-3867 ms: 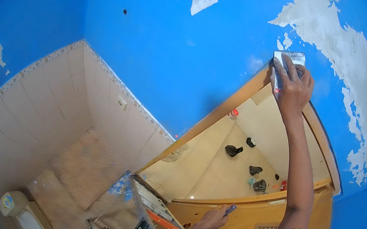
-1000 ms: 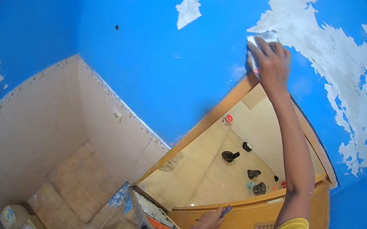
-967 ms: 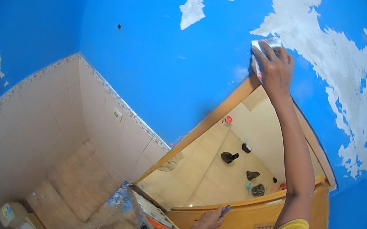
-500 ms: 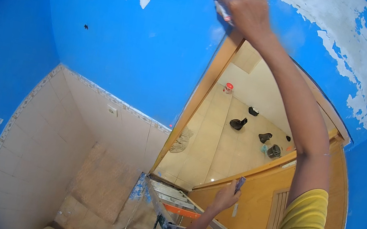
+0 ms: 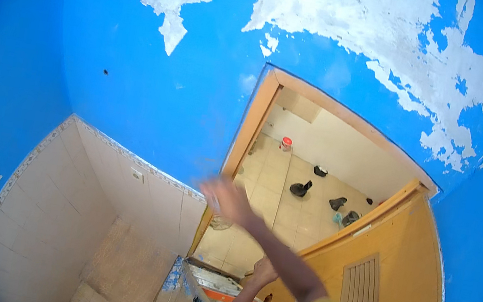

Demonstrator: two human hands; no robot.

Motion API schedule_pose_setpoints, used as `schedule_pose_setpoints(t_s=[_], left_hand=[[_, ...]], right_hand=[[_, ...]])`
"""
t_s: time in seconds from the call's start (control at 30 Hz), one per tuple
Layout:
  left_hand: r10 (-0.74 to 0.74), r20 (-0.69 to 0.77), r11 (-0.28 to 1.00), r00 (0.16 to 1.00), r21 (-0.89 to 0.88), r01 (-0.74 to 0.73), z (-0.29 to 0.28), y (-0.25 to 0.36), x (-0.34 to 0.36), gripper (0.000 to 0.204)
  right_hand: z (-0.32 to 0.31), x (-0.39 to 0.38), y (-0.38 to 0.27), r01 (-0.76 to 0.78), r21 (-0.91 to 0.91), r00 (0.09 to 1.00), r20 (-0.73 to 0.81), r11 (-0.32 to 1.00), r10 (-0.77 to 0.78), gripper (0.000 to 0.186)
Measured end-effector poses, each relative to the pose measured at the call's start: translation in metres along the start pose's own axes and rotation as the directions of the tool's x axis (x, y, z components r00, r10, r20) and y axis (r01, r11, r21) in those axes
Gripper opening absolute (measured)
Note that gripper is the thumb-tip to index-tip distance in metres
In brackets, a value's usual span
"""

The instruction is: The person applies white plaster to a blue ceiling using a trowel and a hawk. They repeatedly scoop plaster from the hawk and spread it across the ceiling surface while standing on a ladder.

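My right hand (image 5: 226, 199) is smeared by motion beside the left post of the wooden door frame (image 5: 245, 133), low against the blue wall (image 5: 153, 112). A pale patch shows at its fingers, too blurred to name. Lower down, my left hand (image 5: 264, 272) is partly covered by my right forearm, above the paint-stained stepladder (image 5: 221, 282); its fingers and anything in them are hidden. Grey-white patches of bare plaster (image 5: 363, 18) show where blue paint has come off above the doorway.
An open wooden door (image 5: 407, 259) with a slatted vent stands on the right. Through the doorway are a red-and-white bucket (image 5: 285, 143), black bags (image 5: 300, 188) and a dark bucket (image 5: 351, 218) on the tiled floor. Tiled half-walls (image 5: 38, 201) enclose a corner at left.
My right hand has come down from above the door frame's top corner to its left post. My left hand, earlier holding a small purple-blue object, has shifted left behind the right forearm. The view has tilted up.
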State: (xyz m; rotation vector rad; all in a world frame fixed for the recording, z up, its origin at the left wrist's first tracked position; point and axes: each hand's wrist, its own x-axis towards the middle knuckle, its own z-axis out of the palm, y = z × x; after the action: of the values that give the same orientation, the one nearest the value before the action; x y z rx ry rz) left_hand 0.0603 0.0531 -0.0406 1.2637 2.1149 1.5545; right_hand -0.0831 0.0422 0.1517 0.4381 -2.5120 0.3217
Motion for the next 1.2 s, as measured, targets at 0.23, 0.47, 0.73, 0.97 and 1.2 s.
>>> schedule_pose_setpoints(t_s=[0.23,0.47,0.73,0.97,1.2], left_hand=[[-0.438,0.078,0.898,0.896,0.074,0.433,-0.030,0.032,0.017,0.041],[-0.402,0.095,0.910,0.911,0.150,0.386,-0.022,0.041,0.005,0.034],[-0.390,0.124,0.908,0.913,0.216,0.358,-0.017,0.046,0.006,0.037],[-0.374,0.152,0.913,0.915,0.235,0.334,-0.007,0.044,-0.004,0.039],[-0.379,0.224,0.904,0.898,0.299,0.306,0.002,0.038,-0.002,0.037]], right_hand=[[-0.009,-0.224,0.000,-0.501,0.705,0.090,-0.535,0.502,0.840,0.024],[-0.012,-0.282,0.028,-0.483,0.853,-0.321,-0.384,0.199,0.866,0.031],[0.020,-0.276,0.033,-0.442,0.897,-0.234,-0.141,0.024,0.962,0.033],[0.002,-0.280,0.030,-0.095,0.987,-0.296,0.096,-0.129,0.950,0.040],[0.004,-0.294,0.044,-0.005,0.987,-0.298,0.149,-0.158,0.943,0.039]])
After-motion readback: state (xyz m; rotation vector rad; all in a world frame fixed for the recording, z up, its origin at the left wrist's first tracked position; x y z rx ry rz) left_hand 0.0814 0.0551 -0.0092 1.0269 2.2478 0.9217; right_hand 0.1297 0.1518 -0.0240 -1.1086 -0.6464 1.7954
